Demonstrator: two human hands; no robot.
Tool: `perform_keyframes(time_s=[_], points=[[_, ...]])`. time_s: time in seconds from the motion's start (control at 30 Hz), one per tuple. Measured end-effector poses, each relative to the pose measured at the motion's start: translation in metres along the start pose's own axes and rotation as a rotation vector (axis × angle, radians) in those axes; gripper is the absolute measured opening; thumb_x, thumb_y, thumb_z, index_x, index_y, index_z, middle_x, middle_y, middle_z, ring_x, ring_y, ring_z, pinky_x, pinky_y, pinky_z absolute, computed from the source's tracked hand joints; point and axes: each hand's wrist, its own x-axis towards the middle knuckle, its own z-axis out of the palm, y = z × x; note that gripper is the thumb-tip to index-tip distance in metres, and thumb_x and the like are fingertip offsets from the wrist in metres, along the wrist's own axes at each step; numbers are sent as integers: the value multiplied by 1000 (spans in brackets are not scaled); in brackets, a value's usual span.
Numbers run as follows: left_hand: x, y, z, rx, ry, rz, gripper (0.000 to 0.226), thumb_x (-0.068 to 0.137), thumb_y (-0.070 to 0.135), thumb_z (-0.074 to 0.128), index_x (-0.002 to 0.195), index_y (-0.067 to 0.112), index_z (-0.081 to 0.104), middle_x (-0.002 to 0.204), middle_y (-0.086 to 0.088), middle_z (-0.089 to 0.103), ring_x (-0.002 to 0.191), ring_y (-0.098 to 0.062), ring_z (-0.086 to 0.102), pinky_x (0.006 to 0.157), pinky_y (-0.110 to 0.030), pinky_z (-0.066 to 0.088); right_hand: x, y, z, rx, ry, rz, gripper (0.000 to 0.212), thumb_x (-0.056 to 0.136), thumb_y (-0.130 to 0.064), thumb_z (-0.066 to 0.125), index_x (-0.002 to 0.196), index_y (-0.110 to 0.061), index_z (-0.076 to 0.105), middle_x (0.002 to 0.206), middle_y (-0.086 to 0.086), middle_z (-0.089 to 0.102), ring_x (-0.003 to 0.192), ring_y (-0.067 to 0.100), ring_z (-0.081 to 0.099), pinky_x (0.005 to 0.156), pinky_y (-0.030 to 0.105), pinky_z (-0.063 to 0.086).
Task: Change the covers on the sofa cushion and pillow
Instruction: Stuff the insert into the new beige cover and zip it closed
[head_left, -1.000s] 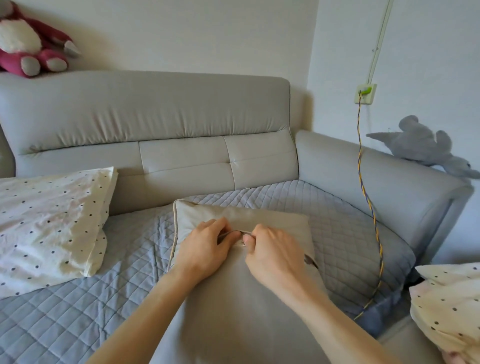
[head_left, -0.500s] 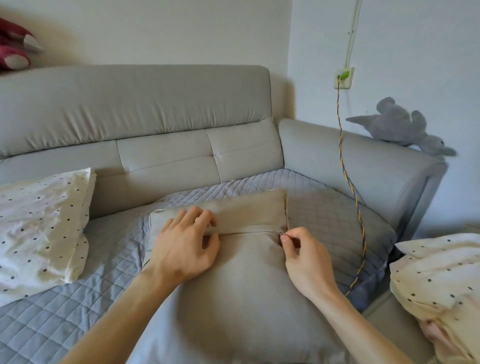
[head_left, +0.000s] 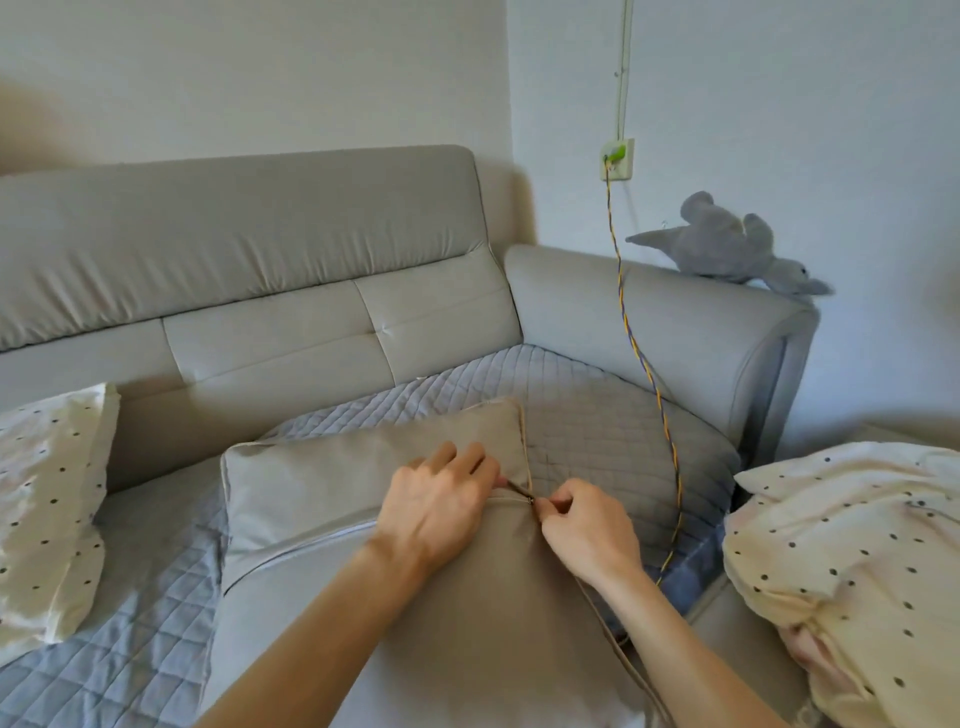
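A beige cushion (head_left: 322, 483) lies on the quilted mat (head_left: 597, 415) of a gray sofa (head_left: 260, 249). The left hand (head_left: 441, 504) grips the cushion's cover just beside the zipper pull (head_left: 531, 500), which the right hand (head_left: 587, 525) pinches. A dotted pillow (head_left: 47, 509) lies at the left and a dotted bundle (head_left: 857, 561) at the right.

The cushion (head_left: 332, 483) lies mid-seat on the sofa's (head_left: 260, 249) quilted mat (head_left: 597, 415), before the backrest. The left hand (head_left: 436, 514) grips it near its right edge, where the right hand (head_left: 587, 530) pinches the zip pull (head_left: 531, 500). The left pillow (head_left: 47, 509) lies at the seat's left edge and the right pillow (head_left: 852, 561) at its front right corner, a plush toy (head_left: 727, 249) lies atop the armrest (head_left: 675, 332), and a cable (head_left: 644, 364) hangs from the wall socket (head_left: 618, 158) to the seat's right edge.
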Motion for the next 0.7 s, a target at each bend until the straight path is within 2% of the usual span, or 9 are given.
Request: perform_keyframes(time_s=[0.13,0.23,0.33,0.43,0.5,0.53,0.6,0.63,0.7], points=[[-13,14,-5,-150,-112,-112,31,91,52,46,81,31,66,82,12,56,74,-13,58,49,-24,39,1,20,0,96,-49,-66,14,86,-40,63,96,-33,57,102,-10,66,101,17,62,83,34,50],[-36,17,-23,-244,-149,-90,31,87,57,52,106,39,69,99,16,57,89,-11,55,67,-18,40,-3,24,-3,316,-10,-297,42,78,-20,67,111,-42,55,121,-16,58,114,6,56,93,27,45],[-66,15,-35,-210,-224,-109,48,95,57,45,138,39,52,142,10,49,130,-18,47,102,-37,38,-21,8,4,457,-28,-491,42,83,-49,60,125,-44,56,141,-19,46,134,-4,37,109,21,30],[-102,14,-41,-142,-322,-148,59,99,61,30,154,41,22,164,8,16,151,-18,12,114,-50,16,-17,-11,12,616,-227,-198,94,79,-75,58,154,-32,21,156,-13,29,144,4,27,117,27,21],[-120,25,-37,-130,-364,-78,63,97,63,33,155,39,21,164,4,17,151,-21,14,112,-54,19,-2,-27,13,682,-311,-14,120,62,-80,71,155,-25,21,150,-9,42,137,12,43,117,34,30],[-125,34,-35,-128,-379,-51,65,96,65,35,154,38,24,163,2,21,150,-23,19,111,-54,23,6,-33,14,716,-330,19,117,54,-78,78,149,-21,38,141,-7,55,126,12,55,111,36,39],[-127,49,-32,-107,-387,-31,69,93,69,36,153,37,28,161,-2,26,149,-26,23,108,-55,27,15,-42,11,795,-383,40,77,58,-57,86,121,-17,66,112,0,74,99,13,71,93,34,52],[-125,53,-33,-100,-386,-42,70,92,70,36,153,38,27,162,-3,25,149,-27,22,108,-55,27,16,-45,10,833,-392,55,60,62,-46,86,111,-15,70,103,1,76,91,15,73,86,33,54],[-121,51,-39,-130,-363,-48,68,93,69,37,153,40,26,164,0,18,151,-24,16,111,-55,21,16,-42,7,917,-422,114,51,66,-37,85,109,-14,72,103,3,76,91,17,74,85,34,53]])
